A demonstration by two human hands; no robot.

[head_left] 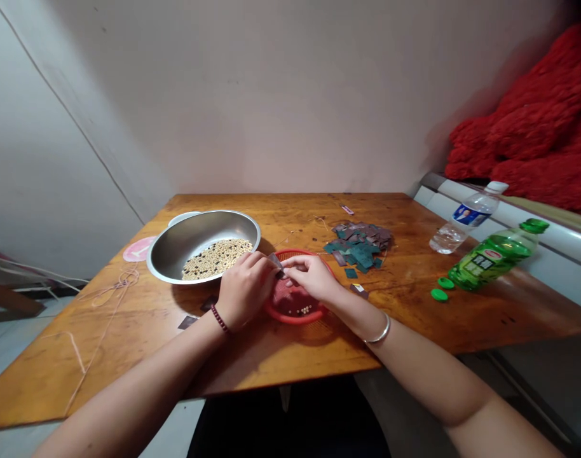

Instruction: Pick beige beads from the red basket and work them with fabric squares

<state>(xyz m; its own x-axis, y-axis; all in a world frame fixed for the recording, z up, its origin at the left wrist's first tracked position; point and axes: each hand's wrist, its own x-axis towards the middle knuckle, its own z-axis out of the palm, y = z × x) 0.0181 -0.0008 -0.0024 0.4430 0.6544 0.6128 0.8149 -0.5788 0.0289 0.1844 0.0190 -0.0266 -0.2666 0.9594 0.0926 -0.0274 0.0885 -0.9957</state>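
Above a red mesh basket (pixel 297 313), my left hand (pixel 246 287) and my right hand (pixel 311 276) meet with fingers closed on a small dark piece (pixel 276 261). Several pale beads lie in the basket's near part. Left of it stands a steel bowl (pixel 176 253), tilted, with many pale beads and some dark ones (pixel 218 257) inside. A pile of dark green and brown squares (pixel 362 245) lies on the wooden table to the right of the basket. My fingers partly cover the dark piece.
On the right, a clear bottle (pixel 466 219) and a green bottle (pixel 495 254) lean beside two green caps (pixel 439 294). Loose string (pixel 114 299) and a pink disc (pixel 136 249) lie at left. Dark squares (pixel 188 322) rest near my left wrist. Red fabric (pixel 529 121) is heaped at the back right.
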